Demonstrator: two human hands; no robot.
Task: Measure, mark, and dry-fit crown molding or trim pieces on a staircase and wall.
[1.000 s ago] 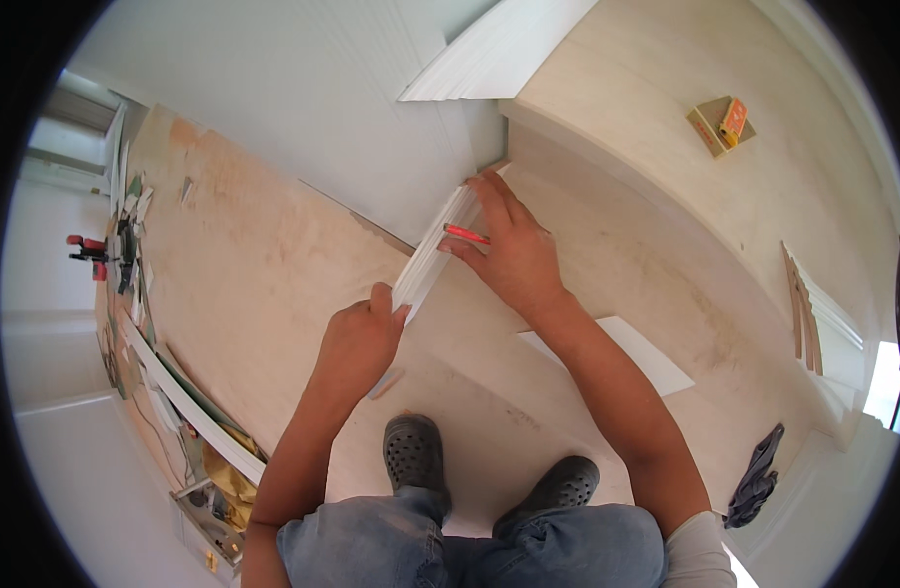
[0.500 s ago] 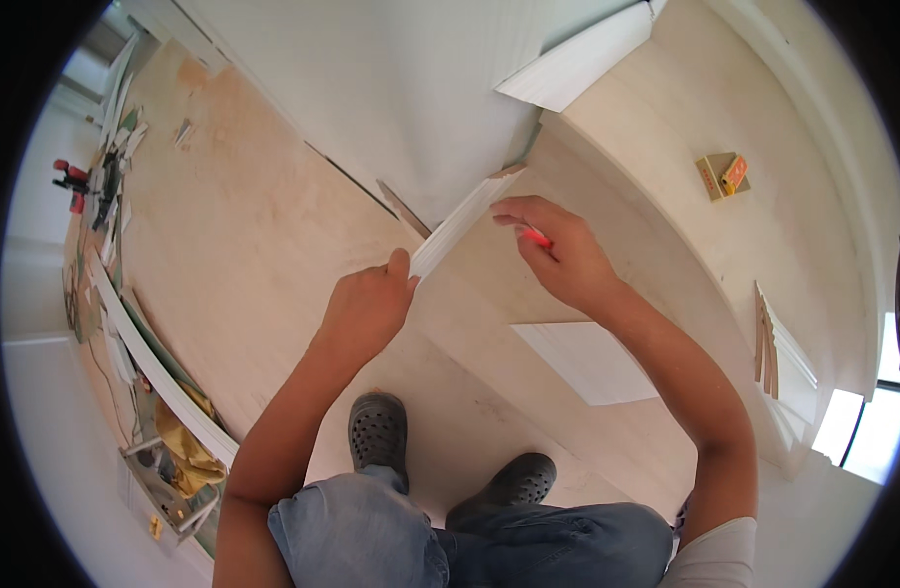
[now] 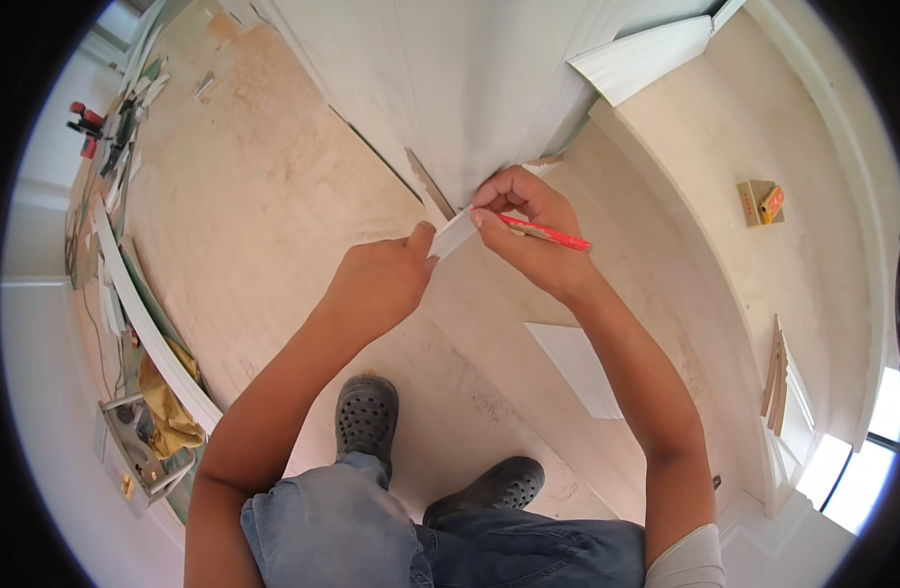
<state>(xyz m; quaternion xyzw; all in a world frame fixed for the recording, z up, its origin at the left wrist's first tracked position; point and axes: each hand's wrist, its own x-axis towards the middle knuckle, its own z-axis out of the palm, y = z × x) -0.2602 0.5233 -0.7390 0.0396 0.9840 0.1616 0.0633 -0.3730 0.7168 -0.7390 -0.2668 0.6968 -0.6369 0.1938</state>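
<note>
My left hand [image 3: 381, 277] is closed on the near end of a white moulding strip [image 3: 454, 233], thumb on top. The strip runs up to the foot of a white wall corner [image 3: 440, 108], and its far part passes behind my right hand [image 3: 533, 225]. That hand pinches a red pencil [image 3: 553, 234], its back end pointing right and its tip hidden by my fingers at the strip. Beside the strip, a thin board [image 3: 425, 181] stands along the wall's left side.
A white panel piece [image 3: 575, 365] lies on the floor under my right forearm. Farther right are a small yellow box [image 3: 752, 204] and several moulding offcuts [image 3: 785, 392]. Another white moulding [image 3: 641, 63] sits by the wall. Long strips [image 3: 146, 318], scraps and a red-black power tool [image 3: 85, 127] line the left.
My right hand has come left and down onto the strip, and the pencil has swung into clearer view. My left hand keeps its hold. The whole view has shifted slightly.
</note>
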